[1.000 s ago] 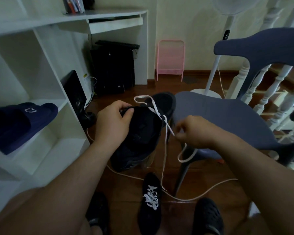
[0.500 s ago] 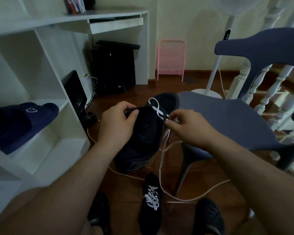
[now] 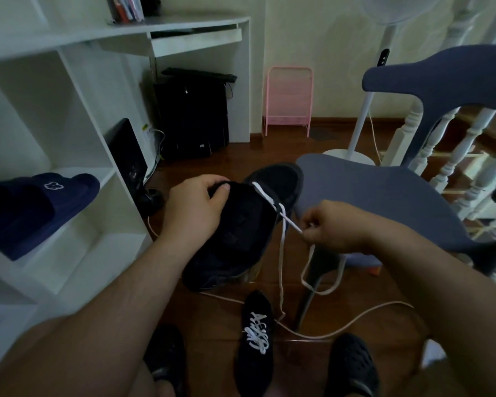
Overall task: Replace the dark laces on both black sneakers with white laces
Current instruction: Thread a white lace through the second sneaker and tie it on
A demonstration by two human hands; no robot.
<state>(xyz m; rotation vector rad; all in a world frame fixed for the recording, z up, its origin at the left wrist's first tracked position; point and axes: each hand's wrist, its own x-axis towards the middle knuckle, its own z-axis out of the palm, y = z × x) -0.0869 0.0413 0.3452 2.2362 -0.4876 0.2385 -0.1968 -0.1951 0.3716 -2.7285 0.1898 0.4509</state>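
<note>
**White lace threading on the hand-held sneaker**

While the left hand [image 3: 194, 209] grips the heel end of the black sneaker [image 3: 238, 233] at the centre of the frame, with fingers curled over the collar and thumb pressed on top, the shoe is held above the floor with its toe pointing toward the top of the frame, beside the front edge of the blue chair [image 3: 384, 196].

The right hand [image 3: 337, 226] is closed in a pinch on one end of the white lace [image 3: 281, 253], just right of the shoe. The lace crosses the shoe's upper near the toe, runs taut to the pinched fingertips, and its remaining length hangs down in a strand and a loop toward the wooden floor [image 3: 212, 310].

At lower centre of the frame, the second sneaker [image 3: 255, 345] lies on the floor with white lacing already visible on it. A pale cord [image 3: 355, 322] trails across the floor just beside it.

At the left edge, a white shelf [image 3: 78, 224] holds a dark blue slipper [image 3: 40, 204]. At upper centre, a pink rack [image 3: 288, 101] stands against the wall.
</note>
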